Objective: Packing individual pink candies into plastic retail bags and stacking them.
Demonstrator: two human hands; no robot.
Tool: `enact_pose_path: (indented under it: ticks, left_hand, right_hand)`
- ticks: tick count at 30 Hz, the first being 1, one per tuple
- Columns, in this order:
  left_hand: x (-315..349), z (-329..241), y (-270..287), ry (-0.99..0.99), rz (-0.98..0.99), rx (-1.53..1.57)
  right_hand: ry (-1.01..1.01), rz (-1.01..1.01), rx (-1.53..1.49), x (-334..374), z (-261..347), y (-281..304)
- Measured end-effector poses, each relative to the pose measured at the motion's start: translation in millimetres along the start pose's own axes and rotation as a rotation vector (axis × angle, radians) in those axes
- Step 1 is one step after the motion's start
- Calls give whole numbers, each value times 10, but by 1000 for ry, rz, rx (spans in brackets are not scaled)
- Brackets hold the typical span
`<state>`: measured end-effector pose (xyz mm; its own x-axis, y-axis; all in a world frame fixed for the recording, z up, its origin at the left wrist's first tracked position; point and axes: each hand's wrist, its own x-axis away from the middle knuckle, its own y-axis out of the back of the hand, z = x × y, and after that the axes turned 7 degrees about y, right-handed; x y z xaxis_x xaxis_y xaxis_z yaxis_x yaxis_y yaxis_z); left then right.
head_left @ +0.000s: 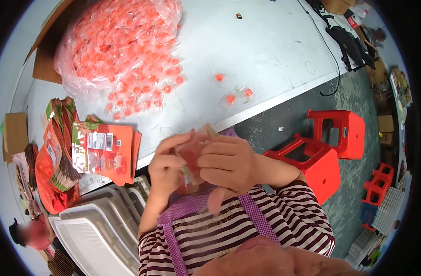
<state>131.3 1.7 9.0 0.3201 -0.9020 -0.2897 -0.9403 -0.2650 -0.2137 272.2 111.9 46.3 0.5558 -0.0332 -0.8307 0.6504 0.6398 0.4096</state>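
Observation:
In front of my chest, a partly see-through red-orange pouch (190, 154) is between my hands. My left hand (166, 166) grips its left side with bent fingers. From the right, my right hand (229, 162) has its fingers curled over the pouch's other side; its fingertips are partly hidden. A stack of flat orange printed pouches (110, 152) lies at the table's edge to the left of my hands. Beyond them spreads a big heap of small clear packets with orange-red pieces (127, 46), in and around a clear plastic bag. Three loose packets (230, 98) lie apart on the table.
The white table (265, 50) ends in a slanting edge just beyond my hands. An open carton (48, 62) stands at far left, near a bundle of folded pouches (58, 147). White plastic trays (88, 232) lean below. Red stools (341, 133) stand on the floor at right.

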Motion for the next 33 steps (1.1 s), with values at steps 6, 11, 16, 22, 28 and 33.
enact_pose_path:
  ticks: [6, 11, 16, 22, 28, 33]
  left_hand:
    - [-38, -50, 53, -36, 98, -24]
    - [-55, -155, 279, -133, -20, -184]
    - [-107, -172, 241, -159, -126, -211]
    - [-179, -176, 115, -197, -42, -244]
    - [-273, -152, 37, -153, -3, -398]
    - [-298, -71, -42, -119, 15, -490]
  right_hand:
    - [-5, 193, 3, 39, 18, 50]
    - [-451, -220, 520, 530, -341, 333]
    - [-665, 351, 939, 833, -973, 248]
    - [-666, 379, 855, 689, -1377, 126]
    - [-944, -235, 387, 671, -1218, 195]
    - [-519, -498, -249, -62, -453, 268]
